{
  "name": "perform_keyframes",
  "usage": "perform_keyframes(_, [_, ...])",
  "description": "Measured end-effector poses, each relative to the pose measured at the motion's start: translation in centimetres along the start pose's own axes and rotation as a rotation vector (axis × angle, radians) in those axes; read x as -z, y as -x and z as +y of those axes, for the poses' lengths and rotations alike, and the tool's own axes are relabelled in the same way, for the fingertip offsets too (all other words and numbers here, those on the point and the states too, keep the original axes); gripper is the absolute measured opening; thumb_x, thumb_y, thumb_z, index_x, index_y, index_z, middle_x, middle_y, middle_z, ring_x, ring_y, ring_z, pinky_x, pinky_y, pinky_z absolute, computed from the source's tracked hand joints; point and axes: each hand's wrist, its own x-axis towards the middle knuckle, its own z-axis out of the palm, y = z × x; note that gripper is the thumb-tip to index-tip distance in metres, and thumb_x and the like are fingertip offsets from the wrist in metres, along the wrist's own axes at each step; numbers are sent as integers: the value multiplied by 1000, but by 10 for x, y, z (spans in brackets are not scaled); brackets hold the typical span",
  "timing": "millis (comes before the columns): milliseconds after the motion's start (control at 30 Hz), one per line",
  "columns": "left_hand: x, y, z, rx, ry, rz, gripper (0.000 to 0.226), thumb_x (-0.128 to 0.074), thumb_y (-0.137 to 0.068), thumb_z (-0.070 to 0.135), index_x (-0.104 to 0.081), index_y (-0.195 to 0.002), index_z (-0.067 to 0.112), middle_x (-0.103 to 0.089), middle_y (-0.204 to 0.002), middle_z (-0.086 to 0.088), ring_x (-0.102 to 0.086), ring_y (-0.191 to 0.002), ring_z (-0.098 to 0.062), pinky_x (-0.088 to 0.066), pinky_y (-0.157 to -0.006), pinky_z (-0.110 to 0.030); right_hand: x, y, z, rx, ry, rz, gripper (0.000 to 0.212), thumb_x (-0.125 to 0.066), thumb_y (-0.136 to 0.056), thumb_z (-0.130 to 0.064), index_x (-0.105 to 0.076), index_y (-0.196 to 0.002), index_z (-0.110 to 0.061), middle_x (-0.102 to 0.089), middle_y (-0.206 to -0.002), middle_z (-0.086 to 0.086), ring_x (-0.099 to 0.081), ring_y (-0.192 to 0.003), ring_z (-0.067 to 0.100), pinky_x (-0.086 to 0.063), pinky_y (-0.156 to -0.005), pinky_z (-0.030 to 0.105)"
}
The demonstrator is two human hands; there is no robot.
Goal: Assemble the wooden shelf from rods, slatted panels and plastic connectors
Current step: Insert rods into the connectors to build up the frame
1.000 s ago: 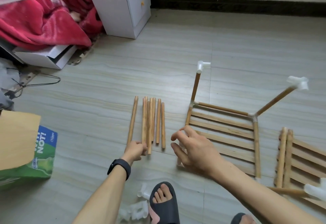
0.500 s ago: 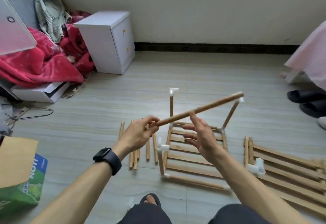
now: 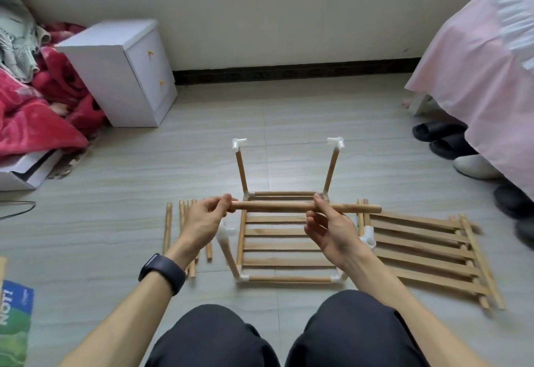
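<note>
Grey floor boards [image 3: 115,222] fill the room, and the person sits low with both knees near the half-built shelf frame [image 3: 284,239].

Both hands hold one wooden rod [image 3: 277,207] flat in the air, just above the far side of the frame. The left hand [image 3: 202,220] pinches one end with thumb and fingertips closed on it. The right hand [image 3: 329,229] pinches it past the middle, thumb on top and fingers under, so a bit of rod sticks out beyond that hand.

This rod looks light and stiff. It should not bend. It is smooth and round, so it could roll or slip in a loose pinch. Holding it near both ends seems best for pushing it into a connector.

It is pale brown, straight and the same thickness all along.

The frame lies on the floor with a slatted panel inside it. Two upright rods stand at its far corners, each with a white plastic connector [image 3: 239,143] on top. A third upright stands at the near left corner by the left hand.

More loose rods [image 3: 167,228] lie on the floor left of the frame. Another slatted panel [image 3: 427,254] lies right of the frame, with a loose white connector [image 3: 368,236] at its edge.
</note>
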Motion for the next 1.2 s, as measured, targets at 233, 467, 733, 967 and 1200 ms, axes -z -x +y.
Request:
perform_keyframes(233, [-14,-17,-32,277,11,42,41,-37,-108,44,-64,-121,16,-63,-109,7,-57,-109,-16,-47,-98,-39,33,-7,19,-32,-47,46,21,-79,-83,-33,-75,-75,-14,-63,-69,4,-62,-57,13,-57,-52,27])
perform_keyframes(467, [-28,-13,-57,318,-220,-41,69,-14,-101,67,-58,-95,14,-74,-91,-13,-64,-60,-5,-42,-51,-19,40,-3,51,-101,-48,25,21,-76,-82,-33,-79,-71,-15,-63,-70,5,-62,-59,15,-58,-55,29])
perform_keyframes(733, [-28,-13,-67,341,-54,3,56,-19,-101,67,-52,-93,23,-76,-82,-10,-72,-63,-4,-44,-69,-29,45,-7,55,-89,-107,24,21,-69,-92,-27,-76,-96,-8,-64,-76,6,-61,-63,16,-58,-58,29])
perform_keyframes(967, [-27,-13,-63,390,-31,-17,61,-18,-103,63,-56,-105,15,-74,-90,-9,-69,-82,-18,-45,-76,-34,41,-5,59,-106,-62,13,23,-67,-93,-28,-81,-82,-14,-64,-74,5,-61,-63,15,-56,-59,27])
perform_keyframes(1200, [-28,-18,-71,362,-4,-12,70,-18,-104,62,-49,-133,7,-69,-112,-17,-70,-87,-18,-47,-96,-44,38,0,57,-61,-28,-19,24,-68,-87,-29,-80,-96,-11,-64,-76,5,-60,-64,14,-53,-63,28])
